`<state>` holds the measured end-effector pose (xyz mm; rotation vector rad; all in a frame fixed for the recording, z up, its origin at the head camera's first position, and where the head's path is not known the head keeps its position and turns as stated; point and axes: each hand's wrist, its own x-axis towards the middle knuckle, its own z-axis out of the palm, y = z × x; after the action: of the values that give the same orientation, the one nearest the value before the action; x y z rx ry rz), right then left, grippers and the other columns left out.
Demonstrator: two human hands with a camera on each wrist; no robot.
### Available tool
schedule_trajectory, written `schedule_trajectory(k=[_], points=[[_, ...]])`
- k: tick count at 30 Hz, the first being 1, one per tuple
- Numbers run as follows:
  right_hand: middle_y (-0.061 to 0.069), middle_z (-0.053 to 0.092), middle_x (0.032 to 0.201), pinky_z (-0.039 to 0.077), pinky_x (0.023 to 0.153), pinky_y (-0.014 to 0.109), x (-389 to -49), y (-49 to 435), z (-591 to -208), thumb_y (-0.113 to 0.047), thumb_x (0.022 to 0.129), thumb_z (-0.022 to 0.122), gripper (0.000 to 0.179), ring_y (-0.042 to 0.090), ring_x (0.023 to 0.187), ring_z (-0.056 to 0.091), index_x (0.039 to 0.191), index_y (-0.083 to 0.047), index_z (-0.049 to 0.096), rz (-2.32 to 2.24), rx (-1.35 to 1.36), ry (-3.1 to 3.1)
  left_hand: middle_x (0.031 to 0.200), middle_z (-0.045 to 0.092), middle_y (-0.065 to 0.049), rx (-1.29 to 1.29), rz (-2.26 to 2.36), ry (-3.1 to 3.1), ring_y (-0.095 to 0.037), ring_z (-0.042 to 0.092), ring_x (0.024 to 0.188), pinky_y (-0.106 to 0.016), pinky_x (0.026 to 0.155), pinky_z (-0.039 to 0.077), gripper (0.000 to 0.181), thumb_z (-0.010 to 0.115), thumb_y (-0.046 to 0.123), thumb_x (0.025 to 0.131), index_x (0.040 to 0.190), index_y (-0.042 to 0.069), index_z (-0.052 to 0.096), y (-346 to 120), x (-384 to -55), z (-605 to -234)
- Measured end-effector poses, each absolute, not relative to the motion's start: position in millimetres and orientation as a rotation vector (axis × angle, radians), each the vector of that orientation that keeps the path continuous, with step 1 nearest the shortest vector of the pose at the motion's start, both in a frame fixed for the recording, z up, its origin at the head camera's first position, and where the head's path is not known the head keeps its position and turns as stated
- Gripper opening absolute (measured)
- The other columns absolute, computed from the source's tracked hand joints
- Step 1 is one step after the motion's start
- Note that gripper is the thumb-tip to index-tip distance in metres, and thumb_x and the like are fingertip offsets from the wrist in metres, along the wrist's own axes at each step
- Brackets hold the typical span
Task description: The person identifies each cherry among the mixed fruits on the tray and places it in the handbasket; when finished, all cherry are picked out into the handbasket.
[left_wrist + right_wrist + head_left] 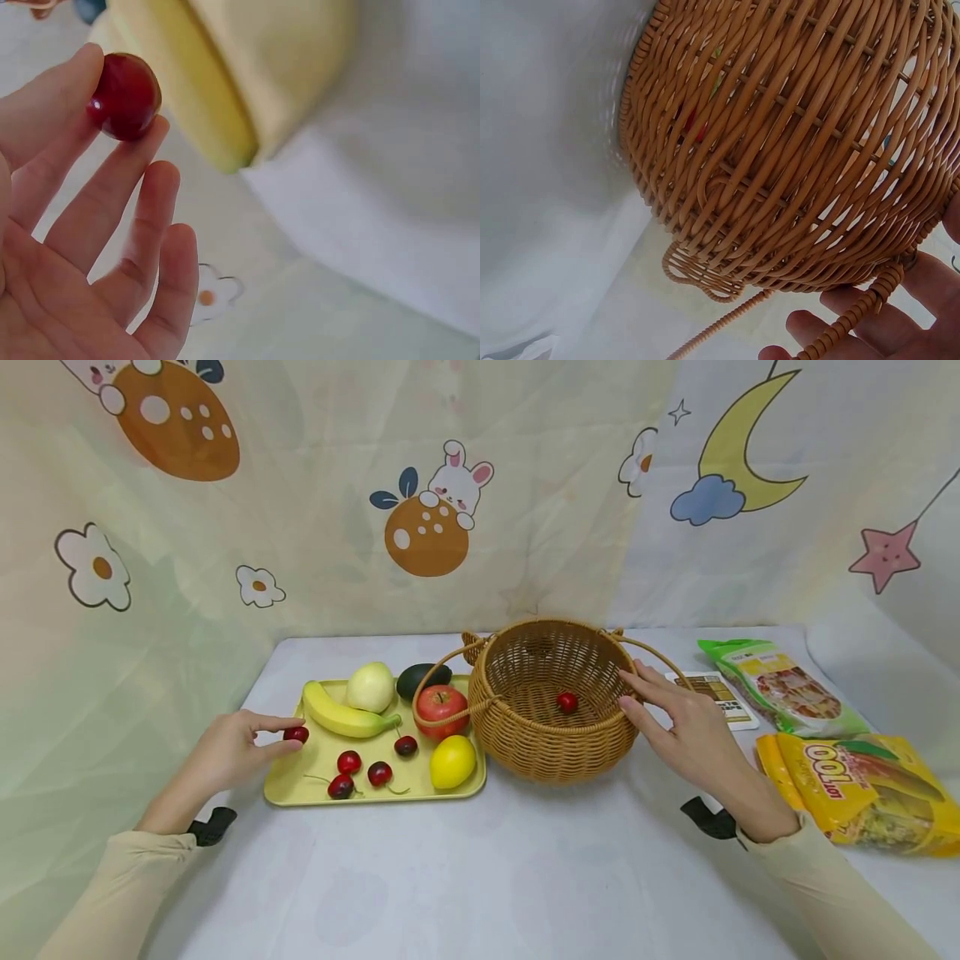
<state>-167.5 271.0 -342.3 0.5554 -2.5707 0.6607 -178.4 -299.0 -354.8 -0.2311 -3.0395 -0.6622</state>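
Note:
My left hand (228, 750) pinches a dark red cherry (129, 96) between thumb and fingertips, over the left edge of the yellow tray (288, 785). Several more cherries (380, 773) lie on that tray, some with stems. Beside them are a banana (345, 718), a lemon (452, 762), a red apple (441, 710), a pale round fruit (371, 687) and a dark green avocado (422, 680). A wicker basket (555, 756) stands right of the tray with one cherry (567, 702) inside. My right hand (686, 727) rests its extended fingers on the basket's right rim, next to the handle (847, 319).
On the right lie a green-edged food bag (798, 689), a yellow snack bag (877, 789) and a white-bordered packet (723, 697). The basket's left handle loop overlaps the apple. A patterned cloth (555, 552) hangs behind the white table (480, 877).

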Motion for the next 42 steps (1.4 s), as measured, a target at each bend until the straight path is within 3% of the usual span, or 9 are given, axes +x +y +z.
schedule_trajectory(k=[4, 7, 11, 16, 24, 29, 37, 40, 42], points=[[0.021, 0.052, 0.152, 0.048, 0.059, 0.038, -167.6, 270.7, -343.2, -0.032, 0.104, 0.06, 0.047, 0.035, 0.071, 0.068, 0.146, -0.01, 0.058, 0.66, 0.552, -2.567, 0.119, 0.074, -0.023, -0.315, -0.641, -2.999, -0.015, 0.032, 0.059, -0.026, 0.048, 0.028, 0.04, 0.083, 0.028, 0.087, 0.125, 0.017, 0.076, -290.6, -179.2, -341.7], [0.021, 0.053, 0.151, 0.054, 0.07, 0.051, -167.5, 270.6, -344.1, -0.032, 0.105, 0.059, 0.047, 0.05, 0.099, 0.069, 0.145, -0.009, 0.058, 0.66, 0.551, -2.562, 0.117, 0.076, -0.02, -0.371, -0.625, -2.973, -0.018, 0.043, 0.068, -0.026, 0.053, 0.035, 0.04, 0.083, 0.029, 0.087, 0.125, 0.018, 0.076, -281.4, -179.3, -331.2], [0.021, 0.053, 0.151, 0.055, 0.078, 0.056, -167.7, 270.2, -343.8, -0.032, 0.104, 0.06, 0.046, 0.052, 0.111, 0.066, 0.145, -0.01, 0.059, 0.664, 0.55, -2.555, 0.109, 0.078, -0.012, -0.465, -0.605, -2.908, -0.018, 0.05, 0.078, -0.026, 0.061, 0.041, 0.039, 0.084, 0.028, 0.086, 0.124, 0.019, 0.077, -265.7, -177.3, -319.2], [0.021, 0.053, 0.151, 0.055, 0.074, 0.055, -168.1, 269.7, -342.1, -0.032, 0.104, 0.06, 0.046, 0.051, 0.104, 0.068, 0.144, -0.009, 0.06, 0.659, 0.544, -2.553, 0.102, 0.078, -0.002, -0.631, -0.589, -2.787, -0.014, 0.055, 0.081, -0.025, 0.061, 0.042, 0.038, 0.086, 0.025, 0.084, 0.121, 0.023, 0.078, -240.8, -177.9, -305.7], [0.021, 0.052, 0.152, 0.055, 0.077, 0.056, -167.9, 269.9, -342.0, -0.033, 0.104, 0.06, 0.047, 0.052, 0.115, 0.064, 0.145, -0.009, 0.059, 0.659, 0.538, -2.572, 0.099, 0.079, 0.004, -0.93, -0.573, -2.71, -0.013, 0.06, 0.087, -0.028, 0.065, 0.046, 0.039, 0.088, 0.025, 0.081, 0.119, 0.022, 0.079, -187.8, -196.2, -282.3], [0.02, 0.052, 0.152, 0.055, 0.082, 0.058, -168.3, 270.3, -343.4, -0.034, 0.104, 0.059, 0.047, 0.052, 0.115, 0.064, 0.145, -0.011, 0.059, 0.66, 0.532, -2.58, 0.107, 0.08, 0.004, -1.093, -0.588, -2.689, -0.014, 0.061, 0.091, -0.029, 0.066, 0.046, 0.041, 0.087, 0.027, 0.082, 0.122, 0.024, 0.078, -154.8, -211.9, -271.0], [0.019, 0.051, 0.154, 0.054, 0.087, 0.06, -167.8, 269.7, -344.2, -0.036, 0.105, 0.058, 0.048, 0.052, 0.119, 0.062, 0.146, -0.012, 0.058, 0.665, 0.514, -2.607, 0.093, 0.075, 0.005, -1.285, -0.6, -2.698, -0.014, 0.047, 0.074, -0.029, 0.066, 0.04, 0.04, 0.083, 0.031, 0.087, 0.125, 0.025, 0.076, -111.7, -235.9, -255.2], [0.02, 0.051, 0.154, 0.054, 0.084, 0.059, -167.7, 269.6, -343.8, -0.037, 0.105, 0.058, 0.048, 0.052, 0.113, 0.065, 0.146, -0.011, 0.058, 0.662, 0.508, -2.613, 0.075, 0.067, 0.004, -1.345, -0.583, -2.698, -0.014, 0.042, 0.06, -0.027, 0.058, 0.036, 0.038, 0.082, 0.032, 0.088, 0.125, 0.026, 0.076, -98.2, -246.2, -251.2], [0.02, 0.051, 0.154, 0.054, 0.086, 0.059, -167.6, 269.8, -343.3, -0.037, 0.105, 0.058, 0.048, 0.052, 0.115, 0.064, 0.146, -0.011, 0.058, 0.658, 0.506, -2.614, 0.078, 0.071, 0.004, -1.369, -0.573, -2.718, -0.014, 0.037, 0.052, -0.026, 0.054, 0.032, 0.037, 0.081, 0.033, 0.089, 0.125, 0.028, 0.076, -89.5, -252.8, -247.8]])
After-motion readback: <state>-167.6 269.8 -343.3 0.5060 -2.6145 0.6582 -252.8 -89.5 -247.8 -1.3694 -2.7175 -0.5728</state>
